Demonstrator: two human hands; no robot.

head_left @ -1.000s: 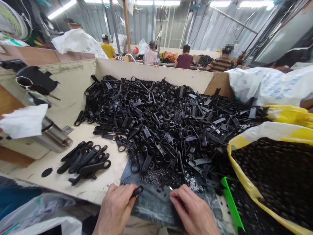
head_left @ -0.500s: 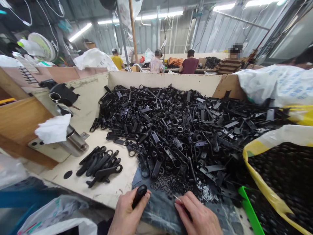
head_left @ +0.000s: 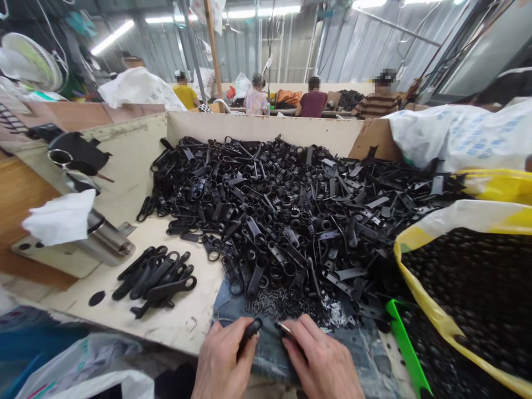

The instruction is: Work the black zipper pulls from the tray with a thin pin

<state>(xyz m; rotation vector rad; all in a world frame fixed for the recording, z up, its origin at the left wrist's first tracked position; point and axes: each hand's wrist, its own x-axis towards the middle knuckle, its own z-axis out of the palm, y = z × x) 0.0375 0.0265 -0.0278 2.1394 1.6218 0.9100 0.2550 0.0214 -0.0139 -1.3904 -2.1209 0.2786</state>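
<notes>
My left hand (head_left: 222, 360) pinches a black plastic zipper pull (head_left: 250, 334) between thumb and fingers. My right hand (head_left: 320, 354) holds a thin metal pin (head_left: 285, 328) close to that pull, with the two not clearly touching. Both hands rest over a worn denim cloth (head_left: 353, 354). Just beyond them lies a patch of tiny dark metal parts (head_left: 282, 305). A large heap of black zipper pulls (head_left: 274, 221) fills the bin behind, and a small bunch of longer black pulls (head_left: 153, 280) lies on the pale board at left.
At right, a yellow-and-white bag (head_left: 457, 219) holds dark pieces, with a green plastic strip (head_left: 407, 346) at its edge. A steel flask (head_left: 108, 238) and white tissue (head_left: 60, 217) stand at left. Several co-workers (head_left: 313, 102) sit at far benches.
My hands have drawn closer together, bringing the pin's tip near the black pull. The view has shifted slightly, and the heap looks undisturbed.
</notes>
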